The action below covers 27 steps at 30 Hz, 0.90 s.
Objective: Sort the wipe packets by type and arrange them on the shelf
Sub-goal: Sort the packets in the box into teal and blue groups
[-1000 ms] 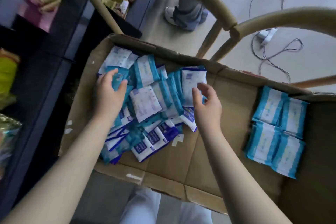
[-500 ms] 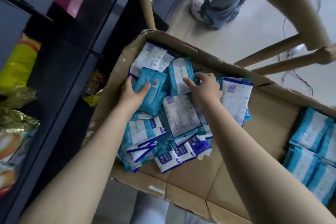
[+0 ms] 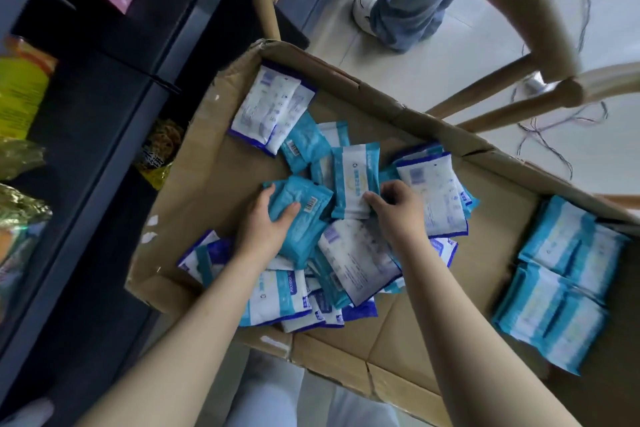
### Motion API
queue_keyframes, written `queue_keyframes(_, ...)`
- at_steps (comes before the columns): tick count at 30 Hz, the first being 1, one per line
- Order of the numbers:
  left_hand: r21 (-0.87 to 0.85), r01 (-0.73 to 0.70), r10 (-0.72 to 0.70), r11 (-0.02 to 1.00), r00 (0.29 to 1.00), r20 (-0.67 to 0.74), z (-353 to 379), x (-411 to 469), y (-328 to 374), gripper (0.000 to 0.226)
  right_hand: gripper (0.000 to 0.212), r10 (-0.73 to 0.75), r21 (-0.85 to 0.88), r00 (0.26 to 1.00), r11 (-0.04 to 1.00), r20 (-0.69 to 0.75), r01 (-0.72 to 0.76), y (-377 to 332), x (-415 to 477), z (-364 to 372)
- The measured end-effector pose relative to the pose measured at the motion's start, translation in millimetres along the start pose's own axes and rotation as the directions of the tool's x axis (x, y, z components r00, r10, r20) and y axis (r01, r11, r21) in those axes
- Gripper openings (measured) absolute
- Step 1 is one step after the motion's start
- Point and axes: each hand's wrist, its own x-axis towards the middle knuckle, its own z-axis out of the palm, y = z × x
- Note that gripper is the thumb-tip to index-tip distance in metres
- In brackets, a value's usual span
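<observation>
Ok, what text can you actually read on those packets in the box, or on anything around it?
"ALCOHOL", then cut off: white-and-teal packet at the pile's near edge.
Barcode, digits too small: teal packet held in the left hand.
Blurred, unreadable: the teal-edged packet pinched by the right hand, the other packets, the snack bag.

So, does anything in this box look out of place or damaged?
The pile of wipe packets in the middle is jumbled, types mixed and lying at all angles, unlike the neat group on the right. The near wall of the cardboard box is split and flattened.
</observation>
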Motion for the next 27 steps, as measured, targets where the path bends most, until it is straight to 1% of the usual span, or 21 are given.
queue_keyframes(2,0.031,-0.019,0.021,0.999,0.999,-0.047,9.2,-11.1,-3.8,0.035,0.017,0.008,0.104,1.0,0.995,0.006,-0.008,9.1,-10.2,-9.4)
queue_keyframes(3,0.054,-0.019,0.023,0.998,0.996,-0.082,13.2,-15.7,-4.5,0.033,0.016,0.009,0.152,1.0,0.988,0.002,-0.009,14.1,-16.3,-14.4)
queue_keyframes(4,0.115,-0.015,0.03,0.993,0.991,-0.132,16.3,-18.8,-4.6,0.034,0.016,0.01,0.195,1.0,0.981,-0.012,-0.008,19.1,-23.1,-19.4)
queue_keyframes(6,0.307,-0.006,0.085,0.952,0.966,-0.244,23.3,-29.3,2.1,0.039,0.018,0.015,0.282,0.997,0.96,-0.07,0.006,30.0,-39.0,-31.7)
queue_keyframes(7,0.347,-0.005,0.111,0.938,0.952,-0.287,27.0,-36.9,8.3,0.04,0.02,0.023,0.337,0.994,0.941,-0.103,0.013,36.4,-46.6,-38.2)
queue_keyframes(8,0.332,-0.019,0.129,0.943,0.942,-0.311,31.2,-47.2,16.5,0.04,0.022,0.038,0.404,0.991,0.915,-0.132,0.019,43.7,-54.3,-45.8)
queue_keyframes(9,0.274,-0.057,0.147,0.96,0.936,-0.319,35.7,-58.3,24.4,0.037,0.023,0.059,0.469,0.986,0.883,-0.156,0.021,53.0,-60.9,-53.9)
queue_keyframes(10,0.168,-0.116,0.164,0.979,0.935,-0.313,41.2,-70.8,31.9,0.033,0.024,0.081,0.523,0.981,0.852,-0.177,0.024,63.6,-67.5,-62.6)
queue_keyframes(12,-0.06,-0.195,0.173,0.979,0.95,-0.26,57.4,-100.0,47.2,0.024,0.02,0.129,0.605,0.972,0.796,-0.195,0.015,86.7,-82.7,-82.9)
queue_keyframes(13,-0.121,-0.213,0.181,0.97,0.955,-0.233,67.1,-115.2,55.0,0.021,0.016,0.163,0.644,0.968,0.765,-0.19,-0.003,98.8,-90.9,-93.9)
queue_keyframes(14,-0.153,-0.228,0.194,0.961,0.958,-0.209,79.2,-129.7,61.2,0.019,0.014,0.205,0.679,0.961,0.734,-0.183,-0.027,111.9,-99.3,-106.2)
queue_keyframes(16,-0.225,-0.248,0.218,0.942,0.964,-0.15,104.8,-152.6,69.3,0.011,0.017,0.3,0.734,0.936,0.675,-0.182,-0.073,137.5,-113.4,-129.4)
queue_keyframes(18,-0.294,-0.218,0.219,0.93,0.975,-0.032,139.9,-170.2,74.5,0.009,0.021,0.402,0.776,0.889,0.625,-0.22,-0.091,164.9,-125.8,-158.7)
queue_keyframes(20,-0.287,-0.177,0.217,0.941,0.97,0.112,179.4,-179.0,74.1,0.014,0.03,0.487,0.795,0.833,0.598,-0.262,-0.1,190.0,-134.6,-187.1)
queue_keyframes(22,-0.217,-0.191,0.241,0.957,0.942,0.235,221.3,-181.7,72.1,0.019,0.039,0.554,0.809,0.775,0.58,-0.303,-0.099,213.0,-137.5,-213.2)
queue_keyframes(24,-0.156,-0.201,0.243,0.967,0.911,0.333,261.0,-182.5,73.7,0.019,0.039,0.592,0.811,0.731,0.578,-0.338,-0.093,231.4,-132.1,-235.2)
queue_keyframes(25,-0.141,-0.2,0.239,0.97,0.9,0.366,279.7,-182.4,75.5,0.018,0.037,0.595,0.797,0.724,0.595,-0.35,-0.104,239.4,-126.9,-243.7)
queue_keyframes(27,-0.076,-0.232,0.243,0.97,0.889,0.387,312.5,-182.1,77.7,0.017,0.031,0.578,0.74,0.709,0.663,-0.405,-0.117,252.0,-115.2,-254.8)
